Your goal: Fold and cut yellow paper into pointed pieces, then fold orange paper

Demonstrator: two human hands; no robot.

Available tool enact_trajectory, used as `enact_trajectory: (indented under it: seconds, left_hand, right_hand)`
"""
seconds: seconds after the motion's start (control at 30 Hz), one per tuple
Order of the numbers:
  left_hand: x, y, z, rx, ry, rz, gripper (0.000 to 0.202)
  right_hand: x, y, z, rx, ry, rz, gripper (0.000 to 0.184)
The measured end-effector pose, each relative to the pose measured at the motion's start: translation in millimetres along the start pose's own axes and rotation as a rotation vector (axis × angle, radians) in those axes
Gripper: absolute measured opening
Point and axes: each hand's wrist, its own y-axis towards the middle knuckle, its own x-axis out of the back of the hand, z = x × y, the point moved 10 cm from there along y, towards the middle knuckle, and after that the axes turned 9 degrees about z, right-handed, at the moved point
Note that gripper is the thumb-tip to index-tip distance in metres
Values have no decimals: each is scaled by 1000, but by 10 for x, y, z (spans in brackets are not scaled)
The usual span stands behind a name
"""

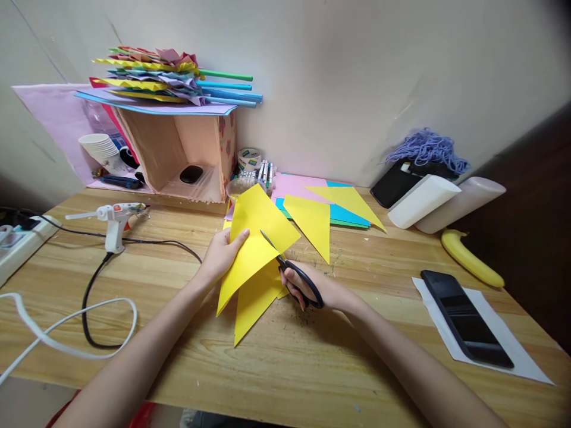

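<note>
My left hand (226, 252) is closed on the left edge of a sheet of yellow paper (256, 223), thumb on top, holding it tilted above the table. In my right hand (300, 284) is a pair of black-handled scissors (307, 285), fingers through the loops. The blades overlap the paper's right part, with one blade lying visibly across its surface. Beneath the held sheet another yellow piece (256, 300) shows. Just behind my right hand lies a cut yellow piece (314, 223). A further yellow triangle (352, 199) rests on coloured sheets (297, 185).
A glue gun (116, 223) with its cord stands at left, near a power strip (27, 244). Behind are an open box (196, 142) topped with folded coloured papers (151, 77), and several markers (263, 172). On the right are paper rolls (423, 201), a banana (470, 258) and a phone (466, 321).
</note>
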Motion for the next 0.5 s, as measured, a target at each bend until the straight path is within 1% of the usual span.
enact_trajectory:
  seconds: [0.1, 0.2, 0.3, 0.4, 0.5]
  left_hand:
    - [10, 4, -2, 9, 5, 1, 45]
    - [22, 5, 10, 27, 0, -4, 46]
    - [13, 9, 38, 48, -4, 4, 46]
    - [-34, 8, 63, 66, 1, 34, 45]
    - [-98, -6, 76, 83, -3, 70, 42]
  right_hand:
    - [22, 10, -19, -20, -1, -19, 45]
    - [35, 12, -43, -35, -12, -6, 44]
    - [6, 7, -51, -19, -6, 39, 51]
    - [-56, 5, -29, 10, 28, 81, 58]
    - [-94, 15, 3, 24, 65, 73, 63]
